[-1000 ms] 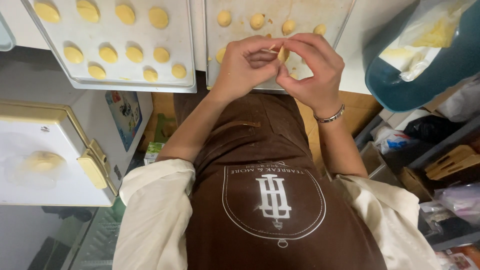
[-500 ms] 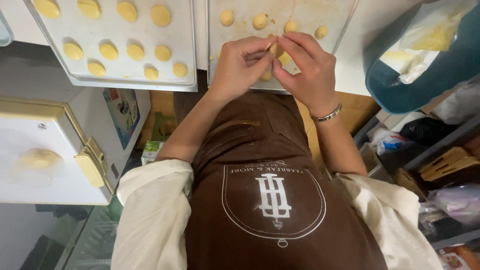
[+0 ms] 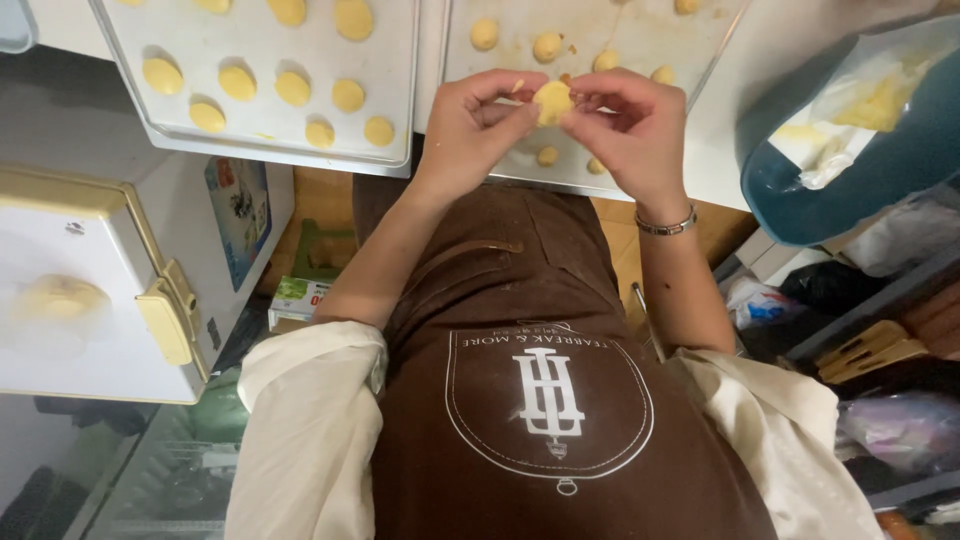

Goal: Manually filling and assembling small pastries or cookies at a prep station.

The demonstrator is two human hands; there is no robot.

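Dough piece [image 3: 552, 101]: a small, pale yellow, flattened round is held between both hands, above the near edge of the right tray [image 3: 640, 40].
Left hand [image 3: 470, 125]: the fingers are curled narrowly; the dough piece is pinched on its left side by thumb and fingertips.
Right hand [image 3: 632, 130]: the fingers are bent close together; the right side of the dough piece is gripped by thumb and forefinger. A metal bracelet [image 3: 668, 225] is worn at the wrist.
Right tray: a light metal sheet, smeared in places, on which several small dough balls [image 3: 546, 46] are scattered; some are partly hidden by the hands.
Left tray [image 3: 400, 90]: set just beside the right tray; flat yellow rounds [image 3: 293, 88] are laid on it in rows, kept apart from one another.
Bowl [image 3: 850, 190]: a dark blue bowl is seen at the right, lined with a clear plastic bag [image 3: 850, 100] in which yellow dough is held.
Apron [image 3: 540, 380]: brown, with a white emblem, worn over a cream shirt with rolled sleeves.
Cream box [image 3: 90, 290]: seen at the lower left, below the left tray, with a yellow latch on its side.
Shelf at right: bags and wooden tools are stored there; details cannot be told.
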